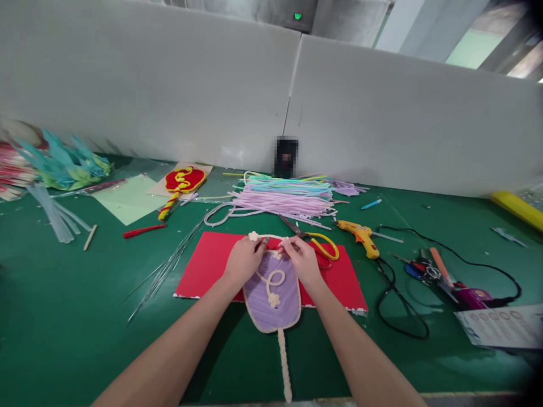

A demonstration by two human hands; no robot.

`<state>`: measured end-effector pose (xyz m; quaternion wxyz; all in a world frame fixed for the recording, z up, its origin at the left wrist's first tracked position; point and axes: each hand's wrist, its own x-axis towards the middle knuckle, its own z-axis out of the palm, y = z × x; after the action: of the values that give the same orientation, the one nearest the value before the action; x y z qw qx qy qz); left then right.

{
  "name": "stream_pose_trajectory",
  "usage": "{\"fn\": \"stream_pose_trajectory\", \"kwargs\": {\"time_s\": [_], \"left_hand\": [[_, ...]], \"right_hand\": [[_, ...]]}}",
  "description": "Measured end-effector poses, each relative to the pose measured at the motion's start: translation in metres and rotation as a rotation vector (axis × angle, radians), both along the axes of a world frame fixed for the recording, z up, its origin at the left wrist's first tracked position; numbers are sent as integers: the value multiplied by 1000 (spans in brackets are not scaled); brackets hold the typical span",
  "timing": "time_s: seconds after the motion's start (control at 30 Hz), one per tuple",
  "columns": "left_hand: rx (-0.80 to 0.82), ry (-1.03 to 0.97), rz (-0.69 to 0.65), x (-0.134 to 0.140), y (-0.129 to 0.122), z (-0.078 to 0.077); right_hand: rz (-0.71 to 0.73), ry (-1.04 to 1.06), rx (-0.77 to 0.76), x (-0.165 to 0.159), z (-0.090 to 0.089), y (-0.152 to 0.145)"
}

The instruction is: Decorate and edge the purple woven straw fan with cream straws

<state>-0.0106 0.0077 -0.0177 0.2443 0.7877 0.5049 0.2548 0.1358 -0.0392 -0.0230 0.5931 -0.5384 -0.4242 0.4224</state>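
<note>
A purple fan [275,291] with a cream edge, a cream loop and small flowers lies in front of me, its twisted cream handle [284,364] pointing my way. Above its top edge stretches a cream pipe cleaner [271,236] with a small flower at its left end. My left hand [246,261] pinches the strip near that flower, fingers closed. The fingers of my right hand [302,259] are closed on the strip's other end. Under the fan lies a red board [207,263]. Yellow-handled scissors [326,246] rest on it beside my right hand.
Pink and turquoise pipe cleaners [284,198] are heaped behind the board. A yellow glue gun [360,236] with a black cord lies at the right, near keys [430,272]. Thin wires [169,257] and a red-and-yellow fan [185,180] are at the left. A grey partition [148,85] stands behind.
</note>
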Motion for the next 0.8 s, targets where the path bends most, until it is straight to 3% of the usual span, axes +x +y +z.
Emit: {"fn": "stream_pose_trajectory", "kwargs": {"time_s": [0.1, 0.27, 0.43, 0.53, 0.8], "left_hand": [[25, 30, -12, -1, 1, -1], [54, 39, -34, -2, 1, -1], [58, 42, -46, -2, 1, -1], [57, 52, -46, -2, 1, -1], [58, 77, -31, -1, 2, -2]], "right_hand": [[-42, -10, 6, 0, 1, 0], [-279, 10, 32, 18, -3, 2], [-454, 177, 65, 41, -7, 7], [-384, 268, 63, 37, -5, 8], [51, 326, -11, 1, 8, 0]]}}
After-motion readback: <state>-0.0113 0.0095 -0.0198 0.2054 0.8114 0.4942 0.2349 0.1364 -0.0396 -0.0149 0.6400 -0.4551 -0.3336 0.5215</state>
